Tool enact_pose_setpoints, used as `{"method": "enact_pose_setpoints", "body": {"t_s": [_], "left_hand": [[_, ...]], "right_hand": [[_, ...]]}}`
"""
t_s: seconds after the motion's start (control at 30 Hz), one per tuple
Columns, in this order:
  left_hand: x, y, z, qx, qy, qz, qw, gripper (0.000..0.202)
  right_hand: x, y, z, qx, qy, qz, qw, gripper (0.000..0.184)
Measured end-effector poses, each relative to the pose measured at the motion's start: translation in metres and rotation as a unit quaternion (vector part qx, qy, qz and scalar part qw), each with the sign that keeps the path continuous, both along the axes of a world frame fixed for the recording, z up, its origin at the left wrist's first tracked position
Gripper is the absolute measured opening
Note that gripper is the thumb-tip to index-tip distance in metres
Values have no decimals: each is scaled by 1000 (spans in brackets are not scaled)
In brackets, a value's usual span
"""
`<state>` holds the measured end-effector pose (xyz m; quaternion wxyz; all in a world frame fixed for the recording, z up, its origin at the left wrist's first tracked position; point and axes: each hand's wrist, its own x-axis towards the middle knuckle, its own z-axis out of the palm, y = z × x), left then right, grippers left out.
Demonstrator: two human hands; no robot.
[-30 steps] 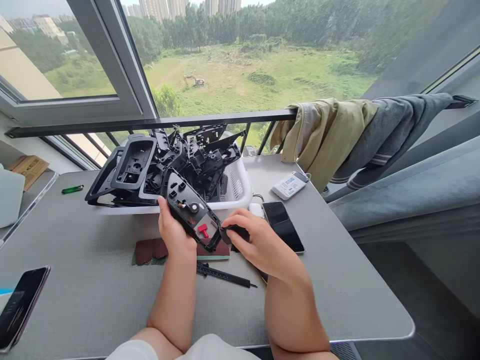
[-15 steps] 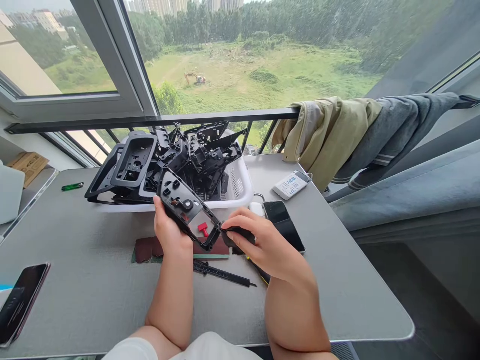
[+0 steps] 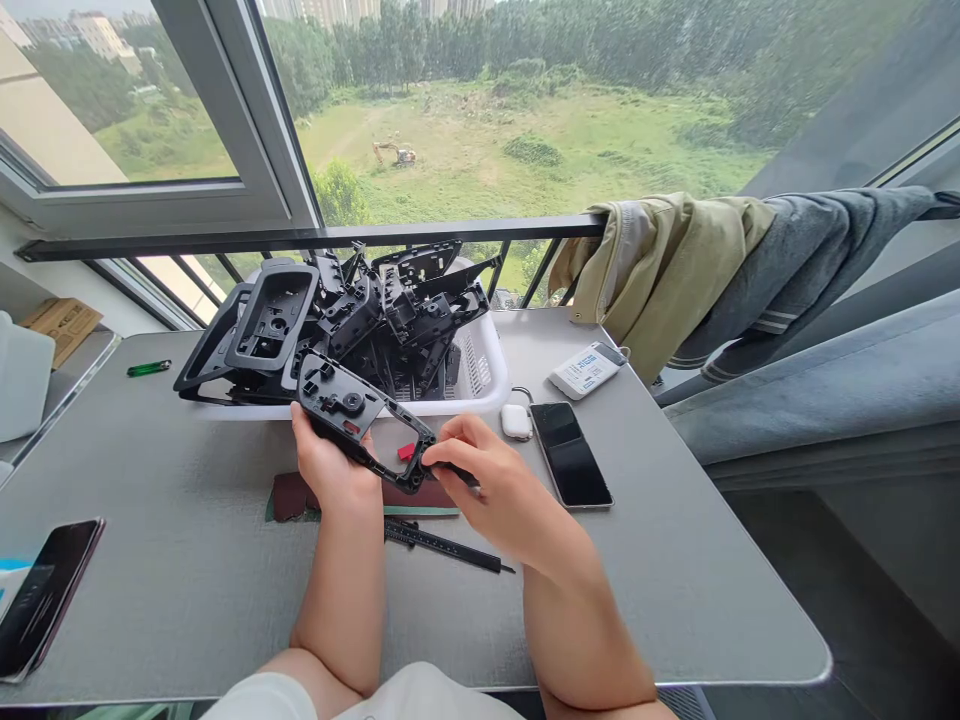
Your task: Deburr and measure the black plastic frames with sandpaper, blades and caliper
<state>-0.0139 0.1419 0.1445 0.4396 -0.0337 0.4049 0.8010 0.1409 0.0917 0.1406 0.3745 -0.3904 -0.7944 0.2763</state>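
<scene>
Clamping a black plastic frame (image 3: 330, 395) in the left hand (image 3: 334, 465); right hand (image 3: 491, 490) pinches something dark (image 3: 454, 470), half-hidden.

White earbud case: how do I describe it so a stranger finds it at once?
On the grey table, find the white basket of black plastic parts. Right of its corner sits a rounded white earbud case, beside a black smartphone. Its loop sets it apart from the flat white packet behind.

Upper-floor flat, I was calling it!
I saw a tall window (image 3: 225, 130), a black railing (image 3: 315, 236) draped with jackets (image 3: 660, 275), a grey upholstered couch (image 3: 825, 400), and a home desk (image 3: 675, 580).
</scene>
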Motion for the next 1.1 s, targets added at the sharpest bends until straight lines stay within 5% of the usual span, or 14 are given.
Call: {"method": "enact_pose_setpoints", "body": {"t_s": [0.13,0.37,0.5,0.6,0.77,0.97,1.1], "left_hand": [[5,0,0,-32,21,-4,999,26],[8,-7,-10,-27,154,73,985,41],[13,-9,-13,-57,236,133,961,41],[18,-10,-12,-54,259,148,953,38],[23,-11,-8,-40,228,123,965,30],[24,-11,-6,-12,208,86,974,26],[21,-10,-7,-7,197,81,977,24]], "right_hand": [[-3,2,-4,25,-16,-54,998,23],[14,-1,4,-22,-63,-49,997,18],[2,-5,5,20,65,21,997,17],[-12,-7,1,13,12,44,999,17],[-9,-8,2,-13,-83,27,996,20],[-2,-6,7,-5,27,59,998,18],[5,-6,8,-39,-38,100,993,20]]}}
